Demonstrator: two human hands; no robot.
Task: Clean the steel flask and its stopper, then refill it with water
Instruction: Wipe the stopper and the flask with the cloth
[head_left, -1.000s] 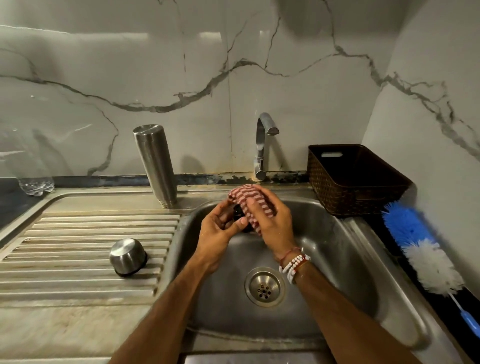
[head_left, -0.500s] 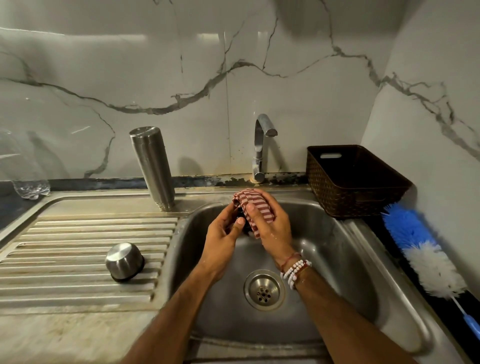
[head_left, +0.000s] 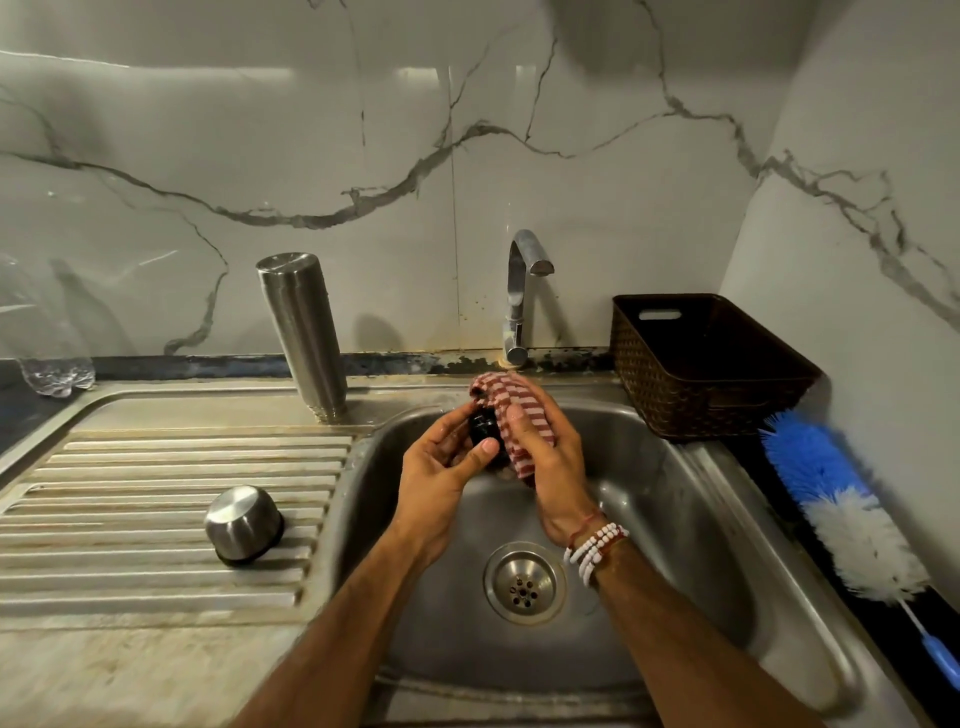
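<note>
Nearest, two bare forearms reached out over the sink (head_left: 675, 530), above the drain (head_left: 524, 583). A beaded bracelet (head_left: 596, 550) sat on the right wrist.

Left of the basin, on the ribbed drainboard (head_left: 130, 582), a small steel cap (head_left: 243, 525) lay mouth down, well apart from the hands.

Mid-basin, the left hand (head_left: 441, 467) cupped the black stopper (head_left: 483, 427), fingers curled round it and thumb pressed to its near side. The right hand (head_left: 553, 462) gripped a red-and-white striped cloth (head_left: 511, 410), bunched against the stopper's right side. Most of the stopper was hidden by cloth and fingers.

Farther back, the steel flask (head_left: 304, 332) stood upside down at the far edge of the drainboard, left of the tap (head_left: 522, 291). No water showed at the spout. A dark basket (head_left: 711, 364) sat far right, with a blue-and-white brush (head_left: 841, 499) lying nearer beside it.

Judged step: wiping the stopper, with the flask seemingly left to drain. Next move likely calls for putting the cloth down and freeing one hand to work the tap. The flask must be turned upright before refilling.
</note>
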